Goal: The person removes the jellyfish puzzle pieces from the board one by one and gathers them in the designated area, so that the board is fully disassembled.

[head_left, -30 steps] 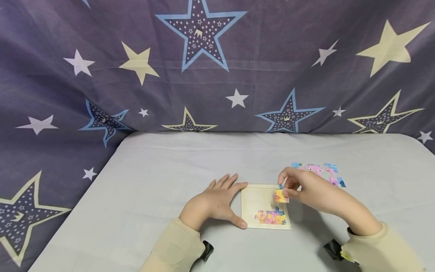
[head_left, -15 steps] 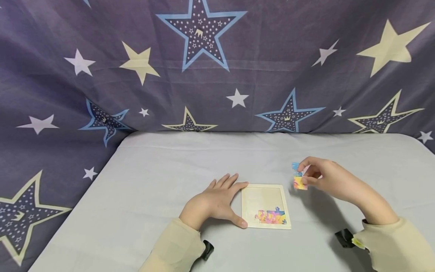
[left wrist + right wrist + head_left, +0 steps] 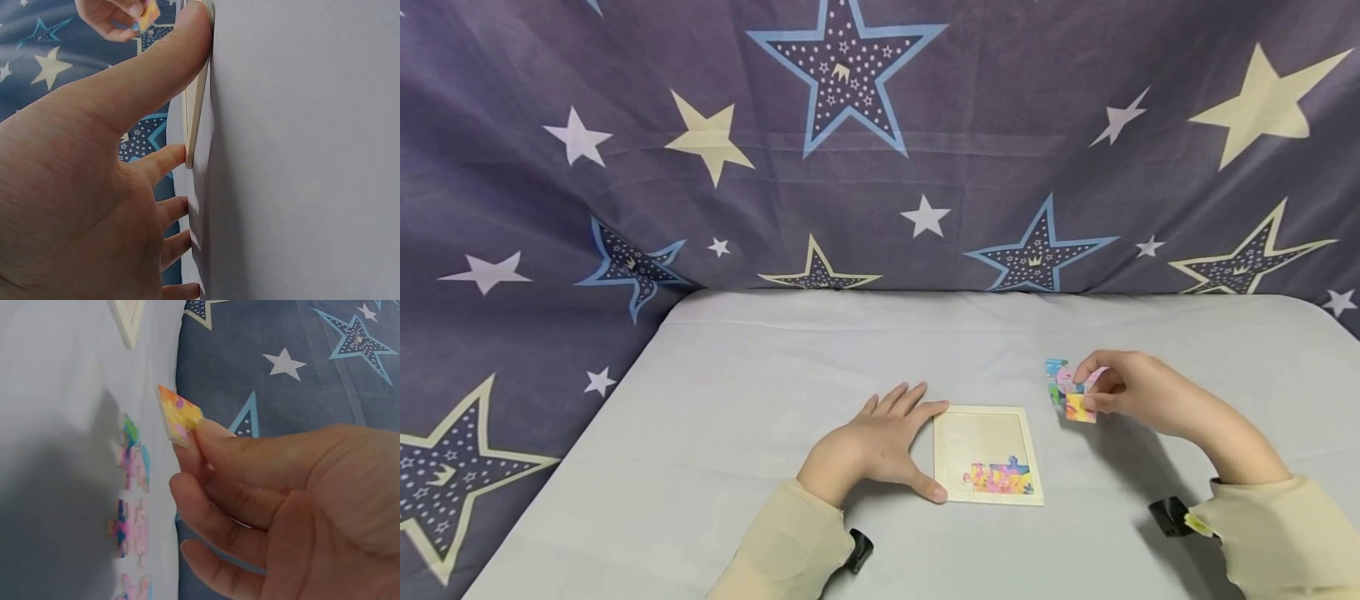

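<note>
My right hand [image 3: 1138, 392] pinches a yellow and pink puzzle piece [image 3: 1080, 408] between thumb and fingertips, raised above the table at the right. The right wrist view shows this puzzle piece [image 3: 178, 415] tilted, its pale edge visible. My left hand [image 3: 880, 446] lies spread out, thumb and index finger touching the left side of a cream puzzle tray [image 3: 942, 454]. In the tray's lower right corner sit several joined puzzle pieces [image 3: 1000, 477]. Loose puzzle pieces [image 3: 1057, 369] lie beneath and behind my right hand, which partly hides them; several loose pieces [image 3: 134, 465] show in the right wrist view.
A pale grey cloth covers the table [image 3: 760, 375]. Behind it and on the left hangs a dark curtain [image 3: 865, 192] printed with stars. A black band [image 3: 1168, 517] is at my right wrist and another black band [image 3: 859, 550] at my left.
My right hand has moved from over the tray to the right, carrying the yellow puzzle piece to the loose pieces. My left hand and the tray have stayed put.
</note>
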Demonstrator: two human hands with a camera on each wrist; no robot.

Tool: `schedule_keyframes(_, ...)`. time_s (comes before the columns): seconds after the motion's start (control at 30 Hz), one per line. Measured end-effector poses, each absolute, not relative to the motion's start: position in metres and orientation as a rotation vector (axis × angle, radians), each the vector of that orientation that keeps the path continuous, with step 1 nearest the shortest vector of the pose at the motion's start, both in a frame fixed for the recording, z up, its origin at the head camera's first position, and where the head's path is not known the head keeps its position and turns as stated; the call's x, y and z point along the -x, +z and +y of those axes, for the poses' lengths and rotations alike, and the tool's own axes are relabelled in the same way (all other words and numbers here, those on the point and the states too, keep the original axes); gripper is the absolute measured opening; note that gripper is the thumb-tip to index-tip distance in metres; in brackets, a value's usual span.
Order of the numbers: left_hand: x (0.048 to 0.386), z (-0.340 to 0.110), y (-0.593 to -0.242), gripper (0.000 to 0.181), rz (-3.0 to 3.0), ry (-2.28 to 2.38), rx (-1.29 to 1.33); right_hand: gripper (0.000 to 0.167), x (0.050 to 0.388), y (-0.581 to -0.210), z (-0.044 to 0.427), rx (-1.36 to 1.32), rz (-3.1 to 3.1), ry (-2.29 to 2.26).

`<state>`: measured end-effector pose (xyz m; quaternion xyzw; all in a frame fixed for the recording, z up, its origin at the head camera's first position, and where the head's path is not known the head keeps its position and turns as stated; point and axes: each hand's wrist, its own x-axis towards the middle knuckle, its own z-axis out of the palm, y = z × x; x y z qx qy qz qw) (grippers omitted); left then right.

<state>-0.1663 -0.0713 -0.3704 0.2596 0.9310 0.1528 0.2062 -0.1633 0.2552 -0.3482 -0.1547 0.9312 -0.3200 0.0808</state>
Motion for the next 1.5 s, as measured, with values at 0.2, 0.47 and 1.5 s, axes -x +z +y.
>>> schedule_keyframes(0.2, 0.166, -0.071, -0.37, 0.107, 2.595, 0.426, -0.722, 0.017, 0.166, -0.356, 0.255, 0.48, 2.719, -0.938)
schedule_keyframes(0.47, 0.166, -0.072, -0.37, 0.107, 2.598, 0.42, -0.72, 0.015, 0.167, -0.364, 0.25, 0.472, 2.645, -0.944)
schedule_keyframes(1.5, 0.166, -0.071, -0.372, 0.108, 2.603, 0.413, -0.715, 0.016, 0.161, -0.359, 0.233, 0.485, 2.807, -0.868)
